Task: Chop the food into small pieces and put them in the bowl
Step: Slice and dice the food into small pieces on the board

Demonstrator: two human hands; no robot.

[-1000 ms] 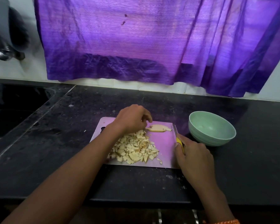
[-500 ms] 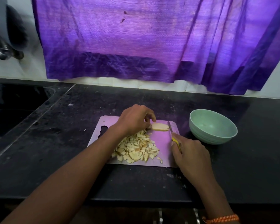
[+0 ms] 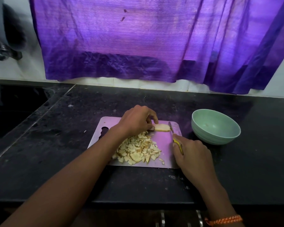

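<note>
- A purple curtain (image 3: 138, 43) fills the back wall, hanging over a pale tiled strip; the light through it tints everything below violet.
- The counter (image 3: 261, 161) is dark speckled stone, with a sunken black sink (image 3: 11, 115) at the left and a blurred metal shape at the far upper left that I cannot identify.
- A pale board (image 3: 164, 143) lies flat near the front edge; a green bowl (image 3: 216, 126) stands just beside it on the right, upright and nearly empty, with only a small speck inside.
- The pile (image 3: 138, 150) of small cut pieces sits on the board's near half, none of it moved to the bowl yet.
- The left hand (image 3: 136, 122) is curled, fingertips pinning the last slice (image 3: 161, 127) at the board's far edge.
- The right hand (image 3: 193, 154) is closed around the yellow handle of a knife (image 3: 171, 130), the blade resting at the slice's right end.
- Step in hand, as I judge it: chopping the final slice, late in the cutting stage.
- Next calls for short downward cuts across the slice, the left fingertips tucked back from the blade, then gathering the pile and carrying it right into the bowl.
</note>
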